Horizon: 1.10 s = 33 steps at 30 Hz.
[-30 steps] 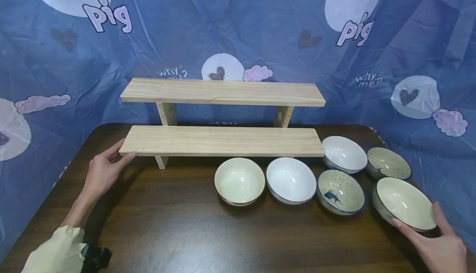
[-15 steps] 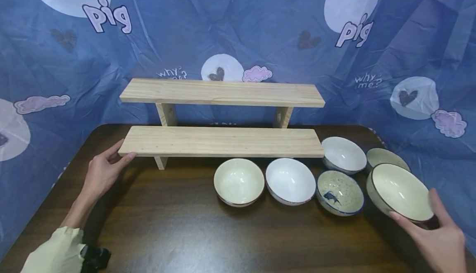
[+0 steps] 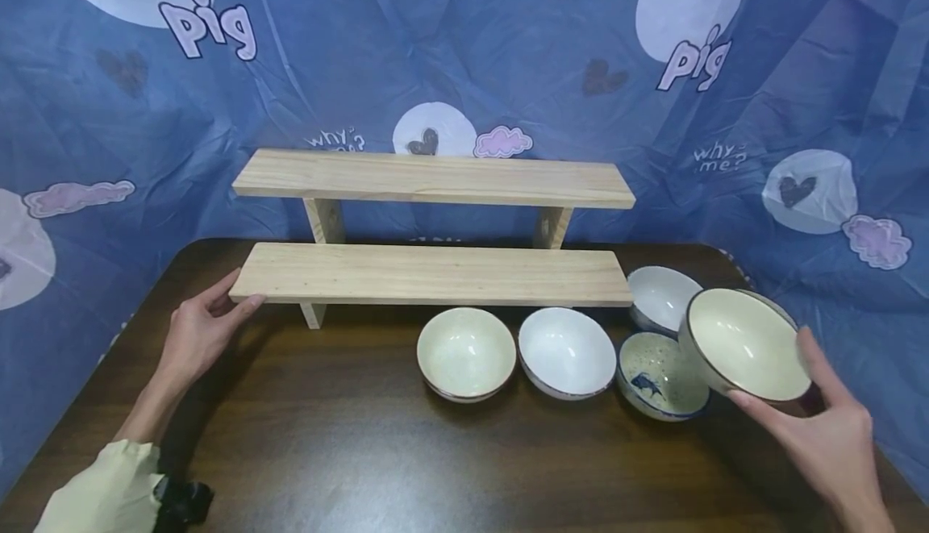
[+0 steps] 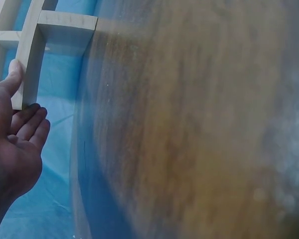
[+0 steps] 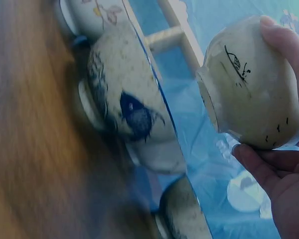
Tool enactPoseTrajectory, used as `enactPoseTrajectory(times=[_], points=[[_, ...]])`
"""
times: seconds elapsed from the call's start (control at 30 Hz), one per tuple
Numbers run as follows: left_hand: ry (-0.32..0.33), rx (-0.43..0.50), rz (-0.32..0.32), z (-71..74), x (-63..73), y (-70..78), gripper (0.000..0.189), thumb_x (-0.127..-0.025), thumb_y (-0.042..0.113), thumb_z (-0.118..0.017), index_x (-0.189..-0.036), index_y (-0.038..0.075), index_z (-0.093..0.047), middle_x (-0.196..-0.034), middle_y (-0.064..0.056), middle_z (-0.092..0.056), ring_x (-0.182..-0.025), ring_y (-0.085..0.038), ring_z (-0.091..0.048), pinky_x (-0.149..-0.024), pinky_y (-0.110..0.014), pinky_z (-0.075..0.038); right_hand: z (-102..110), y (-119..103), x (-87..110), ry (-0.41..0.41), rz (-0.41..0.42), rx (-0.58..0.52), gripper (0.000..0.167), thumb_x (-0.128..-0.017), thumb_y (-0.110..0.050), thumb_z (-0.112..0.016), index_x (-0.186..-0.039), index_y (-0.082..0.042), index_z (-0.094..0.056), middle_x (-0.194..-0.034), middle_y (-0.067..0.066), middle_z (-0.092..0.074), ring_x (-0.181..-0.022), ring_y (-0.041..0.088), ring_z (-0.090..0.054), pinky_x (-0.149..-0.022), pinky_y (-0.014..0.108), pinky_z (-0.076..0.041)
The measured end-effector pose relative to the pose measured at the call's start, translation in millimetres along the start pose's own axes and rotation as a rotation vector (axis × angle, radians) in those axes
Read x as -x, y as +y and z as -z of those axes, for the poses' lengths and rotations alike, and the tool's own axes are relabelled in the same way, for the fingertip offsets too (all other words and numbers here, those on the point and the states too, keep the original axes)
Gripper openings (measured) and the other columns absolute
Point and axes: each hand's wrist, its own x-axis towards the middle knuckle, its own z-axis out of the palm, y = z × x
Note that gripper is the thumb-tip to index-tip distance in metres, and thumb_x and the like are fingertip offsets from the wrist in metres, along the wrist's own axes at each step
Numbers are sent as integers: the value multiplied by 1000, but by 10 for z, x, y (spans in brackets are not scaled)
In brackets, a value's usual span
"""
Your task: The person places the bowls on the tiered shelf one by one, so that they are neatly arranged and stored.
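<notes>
My right hand [image 3: 835,436] holds a cream bowl [image 3: 747,343] by its right side, thumb and fingers on its wall. The bowl is tilted, raised off the table, and its inside faces the head camera. Black brush marks show on the bowl's outer wall [image 5: 254,84] in the right wrist view. My left hand [image 3: 196,335] grips the left end of the lower board of a two-step wooden shelf [image 3: 435,275]. In the left wrist view the thumb lies along the board [image 4: 30,69] and the other fingers curl at its end.
In front of the shelf stand another cream bowl [image 3: 467,354] and a white bowl [image 3: 566,351]. Right of them is a speckled bowl [image 3: 656,368] with a blue fish. Behind it sits a white bowl [image 3: 656,295]; a further speckled bowl [image 3: 769,303] is mostly hidden.
My right hand has lifted the cream bowl from the table's right side and carried it up and to the left. The left hand stays on the shelf end.
</notes>
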Motion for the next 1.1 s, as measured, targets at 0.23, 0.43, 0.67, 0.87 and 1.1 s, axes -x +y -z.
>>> enactPoseTrajectory(times=[0.23,0.43,0.67,0.87,1.1], points=[[4,-8,-1,11,15,4,69,-101,36,-70,-154,-2,-45,-136,-33,-56,-120,-51,-60,-73,-8,-36,-144,-184,-77,-95,30,-15,106,-76,-11,-93,-163,-22,-32,-163,17,-35,-144,19,-39,-96,4,-25],[-3,-8,5,10,18,14,71,-101,37,-70,-154,-2,-44,-137,-33,-55,-121,-51,-60,-72,-7,-35,-287,-344,-152,-153,77,-25,107,-76,-18,-94,-163,-19,-32,-166,9,-31,-152,31,-26,-118,27,-15],[-5,-10,20,2,6,13,71,-101,38,-70,-155,-1,-44,-138,-32,-55,-122,-51,-59,-73,-9,-36,-468,-535,-239,-235,172,-68,111,-76,-18,-95,-164,-19,-28,-167,11,-28,-149,39,-31,-116,29,-25],[-4,-11,17,-3,-2,16,71,-101,38,-70,-154,-1,-44,-137,-32,-56,-122,-50,-59,-73,-9,-36,-601,-690,-292,-306,181,-103,116,-75,-18,-96,-166,-19,-25,-168,14,-26,-141,45,-41,-96,10,-37],[-7,-11,22,-4,-11,9,71,-101,38,-70,-154,-1,-44,-137,-32,-56,-122,-51,-59,-72,-8,-36,-726,-871,-365,-345,250,-145,113,-74,-14,-96,-165,-15,-28,-166,16,-30,-141,45,-43,-96,11,-37]])
